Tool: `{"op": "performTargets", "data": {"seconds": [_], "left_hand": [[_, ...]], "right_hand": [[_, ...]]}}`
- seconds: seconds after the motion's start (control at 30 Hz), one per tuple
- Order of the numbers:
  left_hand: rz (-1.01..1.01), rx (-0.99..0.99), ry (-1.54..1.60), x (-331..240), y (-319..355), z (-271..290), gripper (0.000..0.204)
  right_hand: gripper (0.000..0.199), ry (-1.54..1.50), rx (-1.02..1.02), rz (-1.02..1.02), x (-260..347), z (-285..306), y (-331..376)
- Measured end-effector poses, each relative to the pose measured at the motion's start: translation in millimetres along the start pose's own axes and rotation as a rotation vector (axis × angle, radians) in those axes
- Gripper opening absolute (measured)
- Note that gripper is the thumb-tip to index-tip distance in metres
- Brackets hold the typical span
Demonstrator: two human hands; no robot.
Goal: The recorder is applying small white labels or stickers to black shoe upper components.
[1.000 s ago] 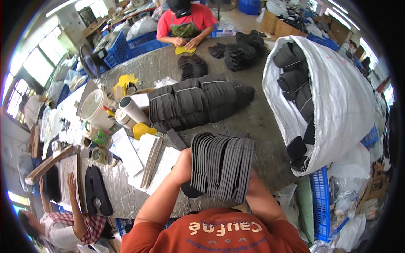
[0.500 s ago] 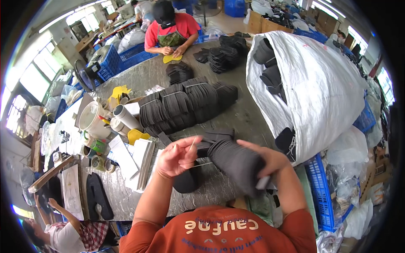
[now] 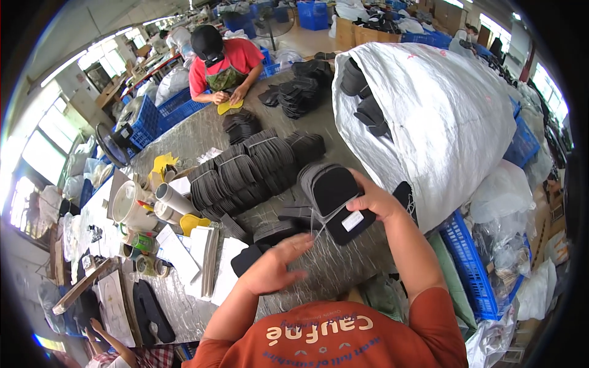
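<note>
My right hand (image 3: 374,199) grips a thick bundle of black insole-shaped pads (image 3: 331,190), its thumb on the outer face. A white label (image 3: 352,221) shows on the end piece. A thin pale string (image 3: 318,228) runs round the bundle and comes off its left side. Just left of it is my left hand (image 3: 279,264), fingers stretched out and thumb apart, fingertips close to the string. Whether they touch it is unclear. Under and beyond my left hand lie more black pads (image 3: 248,257) on the grey table (image 3: 319,270).
Long rows of stacked black pads (image 3: 245,172) stand mid-table. A large white sack (image 3: 442,116) holding black pads is at right, above a blue crate (image 3: 469,264). At left are a bucket (image 3: 130,205) and papers (image 3: 178,251). Across the table, a person (image 3: 227,67) handles a yellow piece.
The bundle has turned so its labelled end faces up, and my right hand has moved up with it. My left hand has dropped lower, its raised pinch opened out. The view has shifted.
</note>
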State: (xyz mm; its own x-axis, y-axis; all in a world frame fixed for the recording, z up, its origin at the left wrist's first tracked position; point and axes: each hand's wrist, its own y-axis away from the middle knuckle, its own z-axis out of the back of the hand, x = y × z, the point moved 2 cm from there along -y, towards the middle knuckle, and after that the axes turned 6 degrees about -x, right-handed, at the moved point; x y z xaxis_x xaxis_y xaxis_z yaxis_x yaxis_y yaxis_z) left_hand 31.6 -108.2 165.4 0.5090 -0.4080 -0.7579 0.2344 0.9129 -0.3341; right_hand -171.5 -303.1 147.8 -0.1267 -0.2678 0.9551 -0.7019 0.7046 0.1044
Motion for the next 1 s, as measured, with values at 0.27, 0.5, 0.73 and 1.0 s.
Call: {"op": "performTargets", "data": {"seconds": [0.27, 0.5, 0.73, 1.0], "left_hand": [[0.548, -0.868, -0.034, 121, 60, 89, 0.018], [0.652, -0.971, -0.310, 156, 80, 115, 0.016], [0.750, -1.108, -0.496, 214, 97, 152, 0.029], [0.984, -1.060, 0.027, 256, 69, 170, 0.058]], "right_hand": [[0.113, 1.141, -0.595, -0.001, 53, 16, -164], [0.100, 1.612, -0.644, -0.231, 26, -32, -266], [0.089, 1.686, -0.178, -0.270, 25, -33, -296], [0.063, 0.388, -0.337, -0.226, -25, 80, -306]]}}
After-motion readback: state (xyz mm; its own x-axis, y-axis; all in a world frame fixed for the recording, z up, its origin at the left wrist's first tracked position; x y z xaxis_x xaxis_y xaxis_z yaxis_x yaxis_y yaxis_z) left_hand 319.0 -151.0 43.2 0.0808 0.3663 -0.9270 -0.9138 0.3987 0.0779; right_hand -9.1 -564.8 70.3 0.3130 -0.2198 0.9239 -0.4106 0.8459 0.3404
